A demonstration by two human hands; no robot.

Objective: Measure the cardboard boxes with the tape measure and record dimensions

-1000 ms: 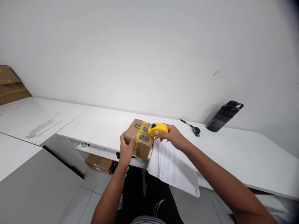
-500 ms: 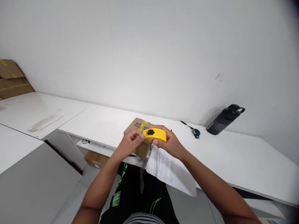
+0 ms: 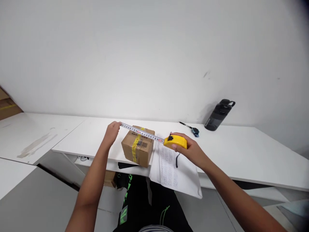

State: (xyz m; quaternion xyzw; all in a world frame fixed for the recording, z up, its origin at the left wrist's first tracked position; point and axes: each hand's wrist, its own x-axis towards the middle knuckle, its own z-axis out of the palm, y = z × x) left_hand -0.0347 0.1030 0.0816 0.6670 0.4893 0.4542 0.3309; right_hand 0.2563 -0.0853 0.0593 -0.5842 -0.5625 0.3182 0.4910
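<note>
In my right hand is the yellow case of a tape measure, with a black lock button on top. Its white blade is drawn out and slants up to the left. My left hand pinches the blade's free end, which the fingers cover. Under the blade a small cardboard box sits at the table's front edge, closed with yellow tape and bearing a printed label. I cannot tell whether the blade touches the box top.
Printed papers hang over the table edge, with a dark pen on them. Behind lie another pen and a small dark-blue item. A black bottle leans by the wall. More cardboard boxes stand far left.
My hands have moved apart, left hand leftward and right hand rightward, pulling the blade out of the case. The cardboard box now shows more fully beneath it.
</note>
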